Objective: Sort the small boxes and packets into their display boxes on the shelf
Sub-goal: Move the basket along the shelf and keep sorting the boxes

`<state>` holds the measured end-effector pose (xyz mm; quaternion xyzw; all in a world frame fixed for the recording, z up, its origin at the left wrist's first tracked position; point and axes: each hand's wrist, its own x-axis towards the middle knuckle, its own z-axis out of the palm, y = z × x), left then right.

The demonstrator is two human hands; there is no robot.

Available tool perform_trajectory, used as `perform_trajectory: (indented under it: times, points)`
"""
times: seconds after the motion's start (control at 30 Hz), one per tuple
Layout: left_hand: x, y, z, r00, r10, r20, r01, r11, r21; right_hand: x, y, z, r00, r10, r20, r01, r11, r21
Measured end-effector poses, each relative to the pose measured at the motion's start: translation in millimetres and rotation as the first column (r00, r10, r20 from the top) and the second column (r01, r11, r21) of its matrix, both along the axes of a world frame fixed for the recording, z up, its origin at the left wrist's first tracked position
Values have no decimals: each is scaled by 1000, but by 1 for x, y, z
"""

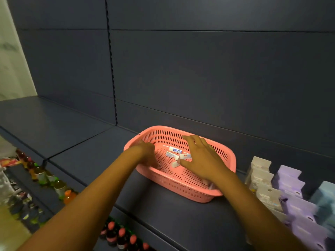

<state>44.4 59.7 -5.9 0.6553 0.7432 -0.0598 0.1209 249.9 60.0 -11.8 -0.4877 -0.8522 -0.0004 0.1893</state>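
Left hand: the left hand [147,153] reaches down into the basket at its 9 o'clock side; motion blur hides the fingers, so whether they grip anything cannot be told.
Right hand: the right hand [201,158] hovers over the basket's middle, fingers spread and loosely bent, thumb tip touching a small white box [176,164]; no firm grip shows.
Small boxes: at least 4 small white boxes [175,150] lie loose on the basket floor, between the 2 hands.
Basket: a pink perforated basket [181,190] sits on the shelf, its far rim close to the back wall.
Display boxes: rows of white [261,175], purple [291,185] and pale blue [324,198] display boxes stand at 3 o'clock from the basket, near it.
Shelf: a dark blue shelf [76,147], bare from the basket toward 9 o'clock, with a panel seam there and its front edge at 6 o'clock.
Back wall: dark blue panels [208,69] rise at 12 o'clock, with a slotted upright at 11 o'clock.
Below: bottles [59,187] with coloured caps line lower shelves at 7 o'clock.
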Motion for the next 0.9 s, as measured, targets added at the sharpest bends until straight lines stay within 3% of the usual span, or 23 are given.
perform_trajectory:
  times: [0.2,0.37,0.73,0.9]
  points:
    - [0,22,-14,993,-90,-79,81,990,-117,-1,20,-3,1000,-4,-18,4,1000,-2]
    - [-3,32,-15,993,-102,-54,91,980,-177,3,30,-4,1000,-13,-11,13,1000,-1]
    - [0,34,-28,996,-81,29,84,982,-170,2,43,0,998,-14,56,15,1000,-5]
    - [-3,35,-29,995,-95,31,97,990,-100,1,52,3,984,29,174,-8,993,-120]
